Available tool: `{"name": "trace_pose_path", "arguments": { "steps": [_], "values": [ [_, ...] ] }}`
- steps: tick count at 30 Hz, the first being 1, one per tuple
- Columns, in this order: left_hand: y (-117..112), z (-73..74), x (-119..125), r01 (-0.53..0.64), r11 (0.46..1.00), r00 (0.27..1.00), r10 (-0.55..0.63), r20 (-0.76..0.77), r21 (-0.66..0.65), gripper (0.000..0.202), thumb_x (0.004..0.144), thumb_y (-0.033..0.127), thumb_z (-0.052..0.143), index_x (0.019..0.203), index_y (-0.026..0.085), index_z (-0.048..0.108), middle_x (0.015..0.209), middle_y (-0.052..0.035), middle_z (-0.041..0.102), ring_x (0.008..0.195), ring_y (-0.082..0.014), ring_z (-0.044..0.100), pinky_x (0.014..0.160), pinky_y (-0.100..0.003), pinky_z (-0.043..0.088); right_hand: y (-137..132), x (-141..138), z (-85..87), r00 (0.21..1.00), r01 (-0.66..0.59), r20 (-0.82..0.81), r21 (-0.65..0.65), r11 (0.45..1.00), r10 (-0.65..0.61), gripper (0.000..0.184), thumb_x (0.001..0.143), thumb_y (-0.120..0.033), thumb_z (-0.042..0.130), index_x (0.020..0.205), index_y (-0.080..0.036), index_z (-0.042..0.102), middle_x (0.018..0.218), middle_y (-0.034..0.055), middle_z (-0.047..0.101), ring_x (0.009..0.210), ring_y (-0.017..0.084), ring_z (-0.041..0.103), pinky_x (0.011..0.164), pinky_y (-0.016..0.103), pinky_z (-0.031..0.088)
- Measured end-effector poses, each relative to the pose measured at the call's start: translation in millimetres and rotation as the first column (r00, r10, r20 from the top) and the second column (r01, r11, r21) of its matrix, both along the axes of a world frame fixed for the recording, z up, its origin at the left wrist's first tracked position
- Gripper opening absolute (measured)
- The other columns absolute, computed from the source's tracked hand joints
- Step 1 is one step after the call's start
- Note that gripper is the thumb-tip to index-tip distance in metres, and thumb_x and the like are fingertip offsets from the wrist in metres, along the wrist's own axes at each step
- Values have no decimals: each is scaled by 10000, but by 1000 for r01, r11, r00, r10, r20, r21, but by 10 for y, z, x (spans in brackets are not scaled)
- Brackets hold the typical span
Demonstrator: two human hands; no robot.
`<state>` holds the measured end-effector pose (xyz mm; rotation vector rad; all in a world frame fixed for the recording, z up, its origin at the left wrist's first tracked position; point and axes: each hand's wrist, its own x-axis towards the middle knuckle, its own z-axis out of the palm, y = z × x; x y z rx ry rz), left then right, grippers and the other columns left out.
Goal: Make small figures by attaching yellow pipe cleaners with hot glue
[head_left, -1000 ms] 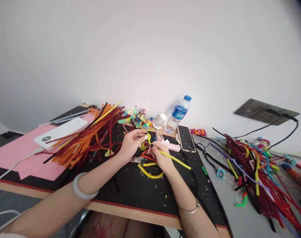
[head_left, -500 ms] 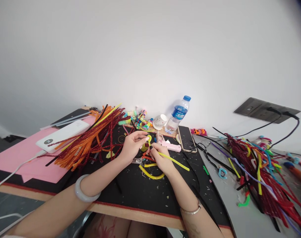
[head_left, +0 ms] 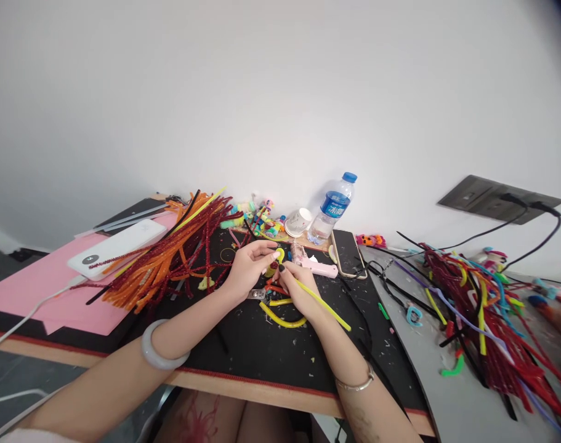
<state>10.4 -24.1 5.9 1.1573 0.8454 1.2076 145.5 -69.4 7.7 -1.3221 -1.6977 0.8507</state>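
My left hand (head_left: 249,267) and my right hand (head_left: 298,289) meet over the black mat (head_left: 262,351), both pinched on a yellow pipe cleaner (head_left: 324,306). Its near end is curled into a small coil between my fingertips, and its long tail runs off to the right past my right wrist. Loose yellow and red pipe cleaner pieces (head_left: 280,319) lie on the mat just below my hands. A small metal tool (head_left: 256,295) rests under my left hand.
A heap of orange and dark red pipe cleaners (head_left: 169,258) lies to the left beside a white power bank (head_left: 116,244) on pink paper. Behind my hands are a pink glue gun (head_left: 319,267), a phone (head_left: 347,252), a water bottle (head_left: 332,209) and a paper cup (head_left: 298,223). A mixed pipe cleaner pile (head_left: 483,314) covers the right.
My hands have stayed together on the coil. The yellow tail has swung slightly lower to the right, and my view has shifted a little.
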Motion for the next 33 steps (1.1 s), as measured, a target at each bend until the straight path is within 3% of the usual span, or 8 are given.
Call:
{"name": "trace_pose_path", "arguments": {
  "steps": [22, 33],
  "values": [
    [-17, -3, 6, 103, 994, 994, -102, 40, -30, 300, 671, 293, 679, 921, 141, 611, 738, -23, 610, 529, -72, 508, 492, -201, 384, 2, 13, -25, 1000, -1, 15, 12, 1000, 1, 265, 866, -219, 340, 662, -175, 504, 478, -58, 404, 470, 87, 370, 523, 203, 307],
    [-40, 30, 20, 88, 995, 996, -87, 24, -40, 312, 652, 309, 691, 904, 139, 620, 713, -18, 613, 508, -65, 485, 464, -197, 344, 4, 4, -14, 1000, 0, 27, 6, 1000, 0, 268, 869, -233, 342, 673, -173, 515, 477, -56, 411, 472, 92, 377, 527, 207, 308]
  ]
}}
